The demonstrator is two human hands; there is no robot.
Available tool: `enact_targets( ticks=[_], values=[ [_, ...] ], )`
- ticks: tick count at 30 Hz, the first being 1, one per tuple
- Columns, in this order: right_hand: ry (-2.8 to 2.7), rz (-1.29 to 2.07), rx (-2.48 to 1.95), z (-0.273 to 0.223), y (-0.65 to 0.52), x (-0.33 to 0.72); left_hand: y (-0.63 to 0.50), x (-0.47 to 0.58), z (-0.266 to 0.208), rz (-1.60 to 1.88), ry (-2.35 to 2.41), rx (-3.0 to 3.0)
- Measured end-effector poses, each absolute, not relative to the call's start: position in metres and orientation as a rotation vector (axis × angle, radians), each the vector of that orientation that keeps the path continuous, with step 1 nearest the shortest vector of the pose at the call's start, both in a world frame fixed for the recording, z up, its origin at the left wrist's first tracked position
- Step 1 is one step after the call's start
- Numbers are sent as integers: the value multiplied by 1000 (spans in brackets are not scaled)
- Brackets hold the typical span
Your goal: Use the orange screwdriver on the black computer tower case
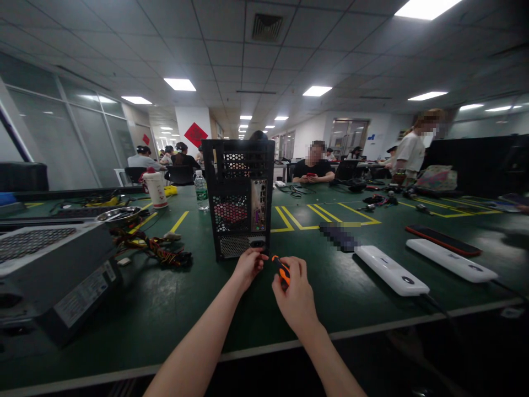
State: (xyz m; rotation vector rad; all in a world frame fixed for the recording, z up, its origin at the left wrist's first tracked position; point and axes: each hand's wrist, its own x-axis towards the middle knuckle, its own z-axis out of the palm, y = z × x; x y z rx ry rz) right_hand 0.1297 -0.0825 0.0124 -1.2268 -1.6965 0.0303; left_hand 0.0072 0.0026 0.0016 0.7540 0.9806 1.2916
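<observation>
Black PC tower (238, 188) stands upright beyond both hands; left hand (249, 267) nearer, fingertips bunched, any hold I cannot tell; right hand (295, 288) wraps orange-black screwdriver (283, 270).

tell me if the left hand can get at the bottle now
Probably yes, with a stretch: the gap between the case and the cables leaves a way to the bottle, farther back. The left hand, by the case's lower right corner, would have to go round.
</observation>
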Motion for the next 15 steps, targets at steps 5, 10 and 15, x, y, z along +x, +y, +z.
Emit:
enact_targets(
  ticks=[5, 10, 15],
  values=[
    [-1762, 65, -1161, 11, -82, 130, 3, 8, 0, 1309, 958, 770],
    [-1711, 96, -1240, 12, -81, 135, 1, 8, 3, 1296, 981, 770],
    [-1709, 77, -1197, 12, -82, 132, 0, 7, 4, 1291, 970, 769]
  ],
)
